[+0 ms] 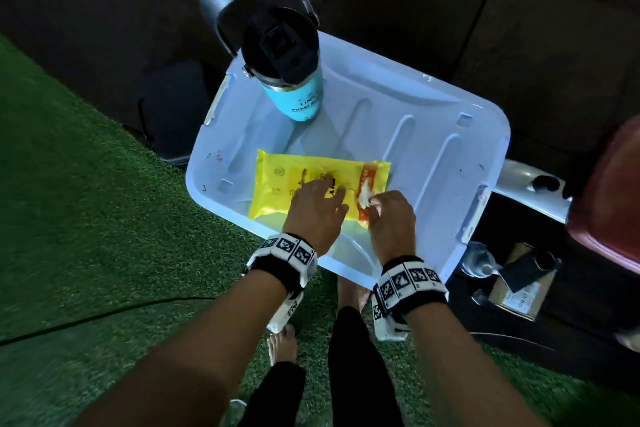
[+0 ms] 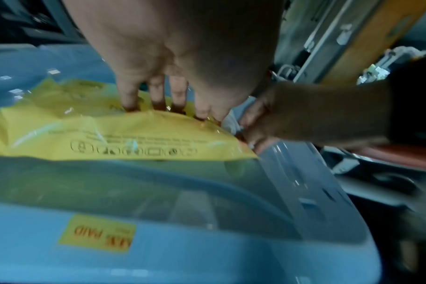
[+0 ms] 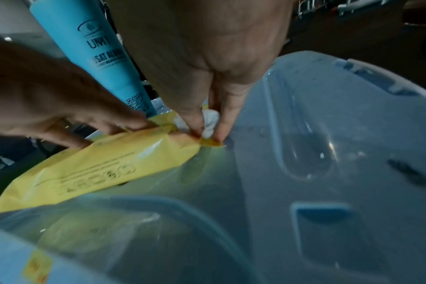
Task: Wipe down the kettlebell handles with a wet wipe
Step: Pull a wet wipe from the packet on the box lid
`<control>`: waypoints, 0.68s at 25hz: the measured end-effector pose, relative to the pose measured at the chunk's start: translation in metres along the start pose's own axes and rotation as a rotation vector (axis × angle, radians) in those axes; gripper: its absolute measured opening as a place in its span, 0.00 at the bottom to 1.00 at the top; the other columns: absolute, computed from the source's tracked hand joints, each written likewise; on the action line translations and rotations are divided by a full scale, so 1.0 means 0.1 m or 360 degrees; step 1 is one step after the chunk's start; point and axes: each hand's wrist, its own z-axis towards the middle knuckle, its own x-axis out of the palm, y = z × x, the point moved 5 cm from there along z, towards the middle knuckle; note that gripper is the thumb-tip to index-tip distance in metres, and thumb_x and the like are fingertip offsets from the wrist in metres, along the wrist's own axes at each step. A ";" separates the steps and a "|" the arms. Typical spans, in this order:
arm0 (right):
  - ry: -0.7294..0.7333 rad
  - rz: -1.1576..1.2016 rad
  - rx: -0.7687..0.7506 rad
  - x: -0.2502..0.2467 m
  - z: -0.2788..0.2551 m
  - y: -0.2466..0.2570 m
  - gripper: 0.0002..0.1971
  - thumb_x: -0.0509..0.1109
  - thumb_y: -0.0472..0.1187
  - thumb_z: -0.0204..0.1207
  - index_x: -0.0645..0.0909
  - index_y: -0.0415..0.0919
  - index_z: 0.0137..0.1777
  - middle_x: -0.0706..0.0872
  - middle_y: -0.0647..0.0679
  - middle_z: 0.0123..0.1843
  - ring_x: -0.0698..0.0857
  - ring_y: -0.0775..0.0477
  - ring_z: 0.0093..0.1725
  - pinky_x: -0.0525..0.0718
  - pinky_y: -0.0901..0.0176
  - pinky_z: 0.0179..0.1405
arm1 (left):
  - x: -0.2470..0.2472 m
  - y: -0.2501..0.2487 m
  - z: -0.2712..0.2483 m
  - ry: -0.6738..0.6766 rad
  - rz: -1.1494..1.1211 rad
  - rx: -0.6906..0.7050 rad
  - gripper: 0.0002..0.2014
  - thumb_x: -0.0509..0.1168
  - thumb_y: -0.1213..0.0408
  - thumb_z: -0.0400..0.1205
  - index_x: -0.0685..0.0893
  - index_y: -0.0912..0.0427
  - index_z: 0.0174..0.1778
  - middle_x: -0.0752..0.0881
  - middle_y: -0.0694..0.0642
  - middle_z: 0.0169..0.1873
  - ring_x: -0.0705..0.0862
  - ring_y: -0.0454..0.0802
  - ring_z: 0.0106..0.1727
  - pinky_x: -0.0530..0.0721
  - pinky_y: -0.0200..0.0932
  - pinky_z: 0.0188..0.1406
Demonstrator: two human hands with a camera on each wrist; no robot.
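Left hand (image 1: 317, 206), fingers spread, pins the yellow wipe pack (image 1: 277, 185); right hand (image 1: 389, 213), at its 3 o'clock end, pinches the wet wipe (image 1: 364, 197). Draw upward slowly, keeping the pack flat.

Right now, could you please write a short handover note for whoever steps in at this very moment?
Left hand: fingers flat, pressing the yellow wipe pack down on the clear bin lid.
Right hand: pinching a white wet wipe at the pack's opening.
Teal bottle stands at the lid's far end.
Done: pack steadied, wipe gripped.
Left: pull the wipe free, then wipe the handles; no kettlebell shows in these views.
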 end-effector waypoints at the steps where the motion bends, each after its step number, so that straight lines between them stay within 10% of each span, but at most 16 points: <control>1: 0.0084 -0.0030 0.0061 -0.02 0.04 -0.06 0.12 0.68 0.29 0.79 0.90 0.37 0.56 0.88 0.35 0.54 0.86 0.31 0.55 0.79 0.47 0.54 | 0.10 -0.02 -0.05 0.0203 0.0171 -0.0009 0.21 0.61 0.54 0.88 0.79 0.54 0.78 0.74 0.63 0.81 0.74 0.64 0.80 0.75 0.64 0.77; 5: -0.0014 0.0205 0.0115 -0.22 0.01 -0.13 0.19 0.68 0.23 0.72 0.93 0.42 0.55 0.91 0.39 0.51 0.89 0.36 0.53 0.82 0.55 0.56 | 0.22 0.09 -0.12 0.0483 0.0423 -0.0055 0.31 0.50 0.45 0.90 0.52 0.44 0.89 0.50 0.51 0.90 0.51 0.54 0.90 0.53 0.65 0.86; 9: -0.0395 0.0463 0.0558 -0.65 -0.39 -0.12 0.09 0.74 0.36 0.73 0.94 0.38 0.50 0.93 0.41 0.51 0.91 0.40 0.53 0.67 0.89 0.42 | 0.14 0.07 -0.09 0.0656 0.0479 -0.0019 0.37 0.52 0.38 0.87 0.46 0.44 0.90 0.43 0.51 0.90 0.46 0.54 0.90 0.45 0.67 0.87; 13: -0.0625 0.0745 0.0892 -1.13 -1.18 -0.18 0.10 0.78 0.47 0.75 0.93 0.41 0.50 0.94 0.47 0.50 0.90 0.45 0.53 0.80 0.64 0.50 | -0.01 -0.12 -0.43 0.0527 0.0575 0.0053 0.36 0.56 0.43 0.87 0.52 0.47 0.89 0.48 0.56 0.90 0.50 0.55 0.90 0.41 0.67 0.86; 17: -0.0964 0.0816 0.1053 -1.70 -2.38 -0.61 0.05 0.79 0.43 0.74 0.94 0.47 0.48 0.91 0.53 0.45 0.87 0.52 0.44 0.84 0.59 0.50 | 0.17 -0.86 -1.08 0.0661 0.0420 0.0318 0.27 0.61 0.49 0.86 0.66 0.43 0.83 0.62 0.54 0.86 0.65 0.54 0.85 0.54 0.60 0.86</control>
